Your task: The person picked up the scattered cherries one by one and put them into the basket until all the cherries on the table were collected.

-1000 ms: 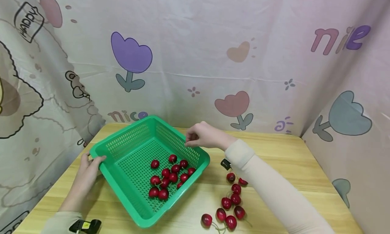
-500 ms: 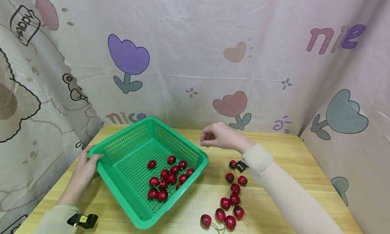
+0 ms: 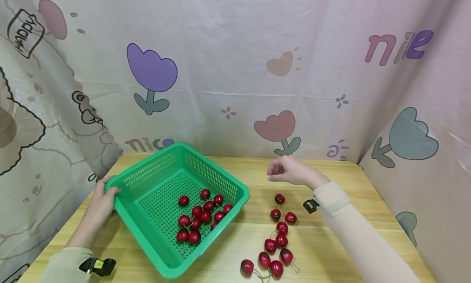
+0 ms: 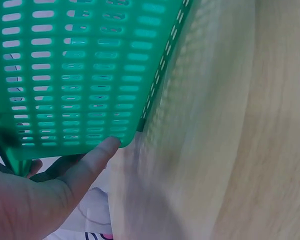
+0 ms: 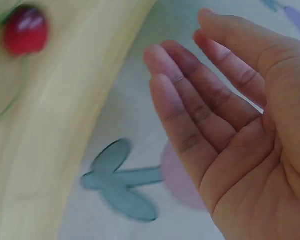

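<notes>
A green plastic basket (image 3: 137, 236) with slotted walls sits on the left half of the table, several red cherries (image 3: 194, 237) lying inside toward its right side. At its left corner my left hand (image 3: 97, 205) grips the rim, thumb over the edge; the left wrist view shows fingers against the outer wall (image 4: 55, 150). My right hand (image 3: 294, 171) hovers over the far right of the table, fingers loosely bent and holding nothing. Below it, the nearest loose cherry (image 3: 280, 198) has a green stem and also appears as a blurred cherry (image 5: 25, 30) in the right wrist view.
More loose cherries (image 3: 276, 268) run in an uneven line toward the front of the wooden table (image 3: 353, 234), right of the basket. A printed curtain (image 3: 220, 70) hangs behind and along both sides. Small black cameras (image 3: 311, 206) are strapped to the wrists.
My right hand has moved from above the basket's right edge to the right, over the table by the loose cherries. My left hand has stayed on the basket's rim.
</notes>
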Demonstrator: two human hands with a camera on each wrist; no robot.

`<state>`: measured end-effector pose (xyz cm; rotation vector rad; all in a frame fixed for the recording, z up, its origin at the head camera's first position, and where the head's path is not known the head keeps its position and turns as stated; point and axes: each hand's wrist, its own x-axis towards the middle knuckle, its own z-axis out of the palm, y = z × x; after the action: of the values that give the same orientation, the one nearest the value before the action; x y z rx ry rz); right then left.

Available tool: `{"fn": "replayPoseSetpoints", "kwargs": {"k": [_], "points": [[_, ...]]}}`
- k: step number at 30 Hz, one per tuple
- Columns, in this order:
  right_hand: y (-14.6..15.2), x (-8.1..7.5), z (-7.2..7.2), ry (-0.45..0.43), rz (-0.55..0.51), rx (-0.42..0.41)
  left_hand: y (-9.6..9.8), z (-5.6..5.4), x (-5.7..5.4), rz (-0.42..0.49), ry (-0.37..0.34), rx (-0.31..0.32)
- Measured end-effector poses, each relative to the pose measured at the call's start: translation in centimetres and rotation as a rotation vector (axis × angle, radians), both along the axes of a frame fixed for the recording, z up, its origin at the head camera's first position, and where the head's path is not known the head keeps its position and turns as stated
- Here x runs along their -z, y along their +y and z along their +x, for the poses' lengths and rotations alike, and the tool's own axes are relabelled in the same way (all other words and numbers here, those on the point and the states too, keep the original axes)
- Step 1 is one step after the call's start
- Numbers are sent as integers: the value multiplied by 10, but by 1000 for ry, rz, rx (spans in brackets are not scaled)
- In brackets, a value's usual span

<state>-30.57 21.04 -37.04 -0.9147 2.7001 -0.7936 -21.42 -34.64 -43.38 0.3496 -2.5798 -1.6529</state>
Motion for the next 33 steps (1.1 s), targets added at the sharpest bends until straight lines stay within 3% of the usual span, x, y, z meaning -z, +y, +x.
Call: {"fn": "replayPoseSetpoints", "kwargs": {"k": [8,15,27,33], "points": [[35,34,-3,-107,27,76,-1,1,1,19,4,14],[50,57,1,-127,34,81,0,0,1,-35,35,16],[55,71,10,-134,45,101,-1,-1,0,-76,32,21],[53,72,11,-150,41,111,-8,-5,-1,22,-28,47]]}}
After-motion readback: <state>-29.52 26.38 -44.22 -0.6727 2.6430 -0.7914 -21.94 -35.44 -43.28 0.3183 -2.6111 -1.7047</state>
